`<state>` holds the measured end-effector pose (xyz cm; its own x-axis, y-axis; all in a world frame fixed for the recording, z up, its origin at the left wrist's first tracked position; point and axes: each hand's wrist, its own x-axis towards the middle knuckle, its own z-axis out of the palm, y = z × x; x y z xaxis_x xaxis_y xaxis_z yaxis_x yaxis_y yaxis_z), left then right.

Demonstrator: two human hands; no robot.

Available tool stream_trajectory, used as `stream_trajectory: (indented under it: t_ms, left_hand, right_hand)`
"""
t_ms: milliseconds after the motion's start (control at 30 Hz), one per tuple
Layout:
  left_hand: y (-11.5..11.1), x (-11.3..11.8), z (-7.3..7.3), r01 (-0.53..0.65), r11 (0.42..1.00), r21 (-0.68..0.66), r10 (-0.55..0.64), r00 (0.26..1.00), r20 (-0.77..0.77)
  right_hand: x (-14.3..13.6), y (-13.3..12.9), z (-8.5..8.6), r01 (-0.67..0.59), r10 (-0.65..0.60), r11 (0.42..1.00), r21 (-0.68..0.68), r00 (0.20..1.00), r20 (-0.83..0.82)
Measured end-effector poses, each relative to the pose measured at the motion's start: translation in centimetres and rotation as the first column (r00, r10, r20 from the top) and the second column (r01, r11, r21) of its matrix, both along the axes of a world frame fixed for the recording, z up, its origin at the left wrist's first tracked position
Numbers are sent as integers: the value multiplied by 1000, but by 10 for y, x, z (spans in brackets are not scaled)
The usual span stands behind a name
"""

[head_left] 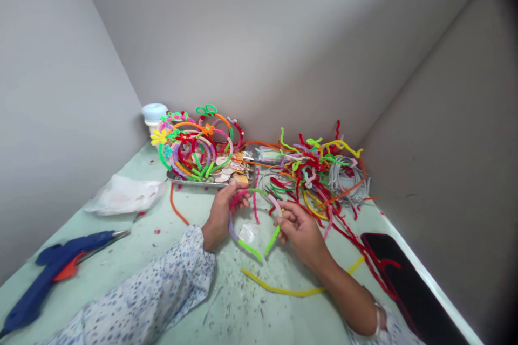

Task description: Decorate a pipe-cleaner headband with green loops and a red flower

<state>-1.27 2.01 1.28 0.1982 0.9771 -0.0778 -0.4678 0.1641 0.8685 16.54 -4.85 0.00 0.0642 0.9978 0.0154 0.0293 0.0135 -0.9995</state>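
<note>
A headband [233, 226] wrapped in pink, green, purple and pale pink fuzzy stems is held above the table, its two green ends pointing toward me. My left hand [222, 213] pinches its upper left side at the pink part. Closed on the right side, near the pale pink and green parts, is my right hand [301, 232]. A yellow stem [283, 291] lies on the table below the headband, passing under my right forearm. Beneath the headband is a small clear plastic piece [247, 233].
Finished headbands [202, 145] pile on a metal tray [194, 183] at the back. Tangled stems [307, 167] and a grey wire coil [348, 180] lie right of it. A blue glue gun [60, 264] and plastic bag [125, 195] are left, a phone [408, 285] right, a lidded container [155, 114] behind.
</note>
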Motion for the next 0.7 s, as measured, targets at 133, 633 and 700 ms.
stream_trajectory:
  t_ms: [133, 633, 700]
  left_hand:
    - [5, -3, -4, -43, 995, 91, 60, 977, -203]
    - [8, -13, 3, 372, 884, 284, 185, 280, -942]
    - [7, -8, 6, 356, 889, 286, 240, 169, -956]
  right_hand:
    - [-4, -3, -7, 3, -1, 1000, -15, 986, 167]
    - [4, -6, 1, -45, -120, 982, 185, 602, 789]
    - [4, -6, 2, -57, -117, 982, 182, 575, 809]
